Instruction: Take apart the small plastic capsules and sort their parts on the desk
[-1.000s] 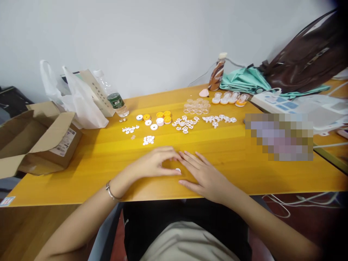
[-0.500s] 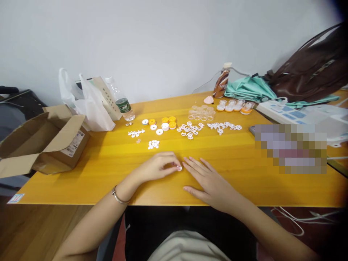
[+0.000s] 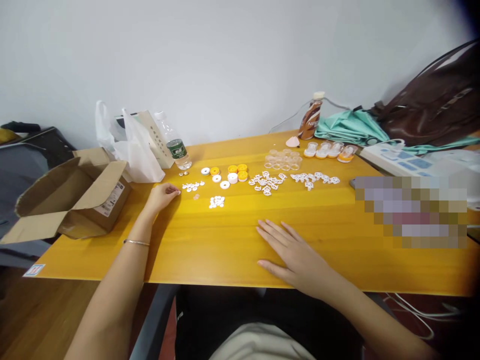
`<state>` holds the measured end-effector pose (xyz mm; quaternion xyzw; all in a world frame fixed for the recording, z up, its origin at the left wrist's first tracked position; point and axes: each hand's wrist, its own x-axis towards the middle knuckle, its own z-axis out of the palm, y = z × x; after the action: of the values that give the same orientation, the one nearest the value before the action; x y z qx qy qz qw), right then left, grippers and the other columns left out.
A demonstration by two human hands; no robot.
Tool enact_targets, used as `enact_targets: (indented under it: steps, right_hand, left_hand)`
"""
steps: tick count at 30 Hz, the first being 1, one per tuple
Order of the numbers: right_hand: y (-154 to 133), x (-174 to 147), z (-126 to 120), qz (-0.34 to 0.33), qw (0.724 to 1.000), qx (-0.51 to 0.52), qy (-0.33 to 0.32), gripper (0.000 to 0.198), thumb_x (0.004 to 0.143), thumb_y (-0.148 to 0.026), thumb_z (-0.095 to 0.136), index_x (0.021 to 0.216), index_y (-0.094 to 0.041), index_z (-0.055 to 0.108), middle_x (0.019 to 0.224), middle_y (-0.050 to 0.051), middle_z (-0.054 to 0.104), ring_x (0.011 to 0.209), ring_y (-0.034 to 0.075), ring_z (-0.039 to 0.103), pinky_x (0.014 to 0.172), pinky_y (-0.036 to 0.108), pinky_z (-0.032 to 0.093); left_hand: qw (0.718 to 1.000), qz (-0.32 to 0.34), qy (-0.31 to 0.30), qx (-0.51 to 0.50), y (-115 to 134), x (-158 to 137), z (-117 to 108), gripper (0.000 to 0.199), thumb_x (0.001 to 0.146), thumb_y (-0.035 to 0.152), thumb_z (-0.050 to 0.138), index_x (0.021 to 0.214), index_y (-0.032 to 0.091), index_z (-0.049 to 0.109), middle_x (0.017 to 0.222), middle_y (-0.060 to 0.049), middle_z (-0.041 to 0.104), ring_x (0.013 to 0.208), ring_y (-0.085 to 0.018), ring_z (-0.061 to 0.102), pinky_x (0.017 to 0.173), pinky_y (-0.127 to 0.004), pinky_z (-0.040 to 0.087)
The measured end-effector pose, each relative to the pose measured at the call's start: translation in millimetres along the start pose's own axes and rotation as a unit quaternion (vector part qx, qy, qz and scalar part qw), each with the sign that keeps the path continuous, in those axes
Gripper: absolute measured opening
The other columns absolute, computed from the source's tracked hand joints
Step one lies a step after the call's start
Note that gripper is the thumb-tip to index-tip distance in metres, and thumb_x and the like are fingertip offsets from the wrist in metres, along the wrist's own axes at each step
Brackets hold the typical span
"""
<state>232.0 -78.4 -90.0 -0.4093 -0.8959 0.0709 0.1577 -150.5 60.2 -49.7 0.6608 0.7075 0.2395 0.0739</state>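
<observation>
My left hand [image 3: 164, 196] hovers at the left of the table, its fingers pinched round a small white disc mostly hidden by the fingertips. Just right of it lies a group of small white knobbed discs [image 3: 193, 186], with tiny pinkish pieces [image 3: 196, 197] below them. A pile of flat white discs [image 3: 217, 202] is farther right. My right hand [image 3: 288, 252] rests palm down on the tabletop, fingers stretched out, holding nothing.
Yellow and white round cases [image 3: 237, 173], white cut-out pieces [image 3: 267, 182] and clear rings [image 3: 283, 160] spread across the table [image 3: 210, 250]. An open cardboard box [image 3: 93, 212] and water bottle [image 3: 176, 147] stand left. A power strip [image 3: 393, 160] and brown bag [image 3: 427, 100] are right.
My left hand has moved left and away from my right hand, carrying the small white disc off the middle of the table. My right hand stays flat in place. The view has shifted slightly.
</observation>
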Motion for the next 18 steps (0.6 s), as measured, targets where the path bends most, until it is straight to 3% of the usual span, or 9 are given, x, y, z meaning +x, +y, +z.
enact_targets:
  steps: [5,9,12,14,16,18]
  right_hand:
    - [-0.4,0.7,-0.6,-0.006,1.000,-0.002,0.005,0.059,0.086,-0.047,0.038,0.138,-0.020,0.028,0.141,0.008,0.031,0.131,0.024,0.027,0.106,0.047,0.025]
    - [0.1,0.3,-0.6,-0.004,1.000,-0.006,0.001,0.060,0.086,-0.047,0.038,0.138,-0.019,0.028,0.142,0.008,0.031,0.131,0.024,0.027,0.107,0.047,0.025]
    - [0.4,0.1,-0.3,-0.003,1.000,-0.007,0.001,0.060,0.086,-0.048,0.038,0.137,-0.018,0.028,0.142,0.009,0.031,0.131,0.024,0.026,0.106,0.048,0.025]
    - [0.1,0.3,-0.5,-0.005,1.000,-0.005,0.002,0.060,0.086,-0.048,0.038,0.137,-0.018,0.028,0.142,0.008,0.031,0.131,0.024,0.026,0.106,0.048,0.026]
    - [-0.4,0.6,-1.0,-0.004,1.000,-0.008,0.000,0.059,0.086,-0.048,0.037,0.137,-0.018,0.029,0.142,0.008,0.031,0.131,0.024,0.027,0.106,0.048,0.026]
    - [-1.1,0.9,-1.7,-0.002,1.000,-0.012,-0.005,0.059,0.087,-0.048,0.037,0.137,-0.017,0.030,0.142,0.008,0.030,0.131,0.024,0.027,0.106,0.048,0.026]
  left_hand:
    - [0.999,-0.001,0.008,-0.053,5.5,6.0,13.0,0.026,0.065,0.036,0.059,0.080,0.015,0.064,0.078,-0.005,0.068,0.070,-0.016,0.061,0.068,-0.023,0.046]
    - [0.993,0.006,0.100,-0.061,15.8,5.3,14.6,0.027,0.069,0.034,0.058,0.087,0.014,0.062,0.081,-0.005,0.067,0.073,-0.015,0.061,0.071,-0.023,0.046]
    - [0.987,0.071,0.142,-0.025,35.5,-2.6,16.4,0.024,0.075,0.032,0.052,0.089,0.015,0.061,0.083,-0.005,0.065,0.075,-0.015,0.060,0.073,-0.025,0.045]
    - [0.981,0.169,0.096,-0.016,54.4,-7.9,21.5,0.021,0.078,0.030,0.050,0.089,0.015,0.061,0.085,-0.005,0.063,0.078,-0.015,0.058,0.075,-0.025,0.044]
    - [0.960,0.281,0.012,0.015,74.6,-9.7,29.8,0.019,0.081,0.028,0.049,0.088,0.018,0.062,0.088,-0.005,0.062,0.085,-0.016,0.056,0.079,-0.026,0.042]
    - [0.936,0.343,-0.027,0.068,92.5,-7.2,39.6,0.019,0.082,0.025,0.048,0.091,0.018,0.063,0.093,-0.006,0.060,0.090,-0.018,0.054,0.080,-0.028,0.040]
